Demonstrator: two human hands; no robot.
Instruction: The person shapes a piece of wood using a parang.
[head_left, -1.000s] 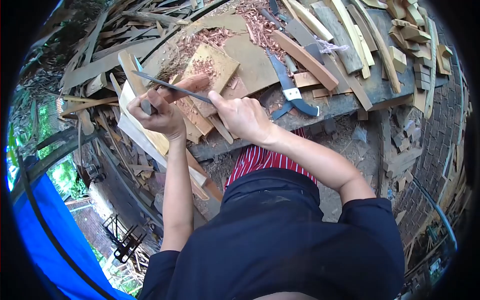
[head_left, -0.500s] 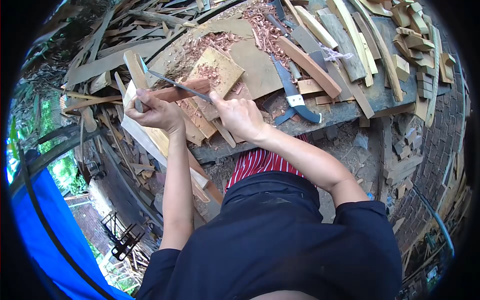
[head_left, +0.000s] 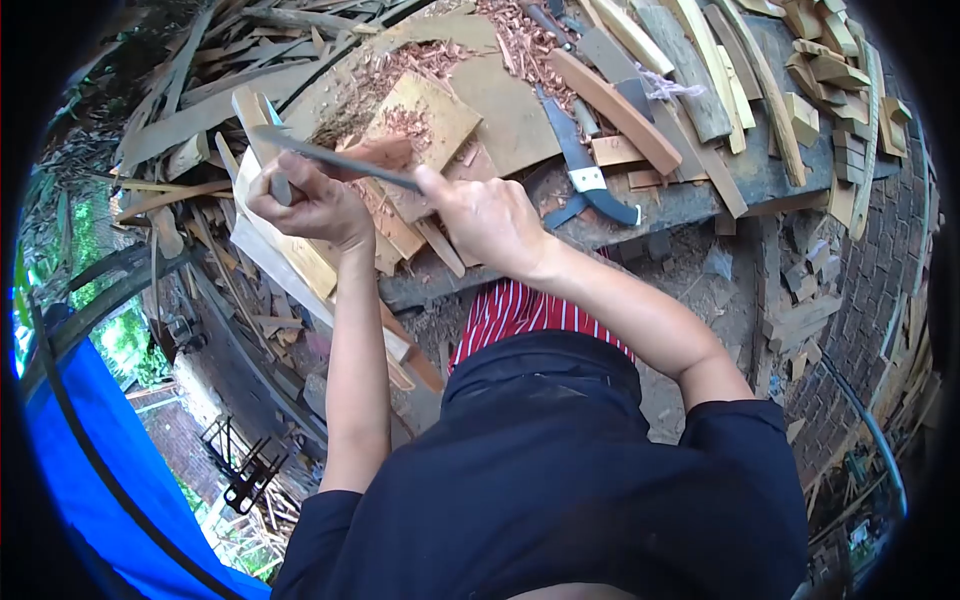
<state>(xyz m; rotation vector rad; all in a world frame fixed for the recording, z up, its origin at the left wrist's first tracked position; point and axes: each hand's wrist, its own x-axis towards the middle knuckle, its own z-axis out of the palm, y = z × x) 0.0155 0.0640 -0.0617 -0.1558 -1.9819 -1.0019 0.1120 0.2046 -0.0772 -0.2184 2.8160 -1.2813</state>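
My left hand point(head_left: 310, 205) is wrapped round a reddish-brown wood piece point(head_left: 385, 153), which reaches right over the bench. In my right hand point(head_left: 485, 222) is the end of a long dark blade-like tool point(head_left: 335, 157). It slants up and left across the wood piece, its far end beyond my left hand. The handle is hidden in my right fist. Below the tool lies a square pale board point(head_left: 430, 115) with reddish shavings on it.
A saw point(head_left: 590, 180) with a white and dark handle lies near the bench edge point(head_left: 650, 228). Planks and a reddish-brown bar point(head_left: 620, 110) lie behind it. Small blocks point(head_left: 850, 155) are stacked right. A blue tarp point(head_left: 110, 450) hangs left.
The tool has slid up and left along the wood piece, and my right hand has turned slightly. My left hand keeps its hold. The whole view has shifted a little.
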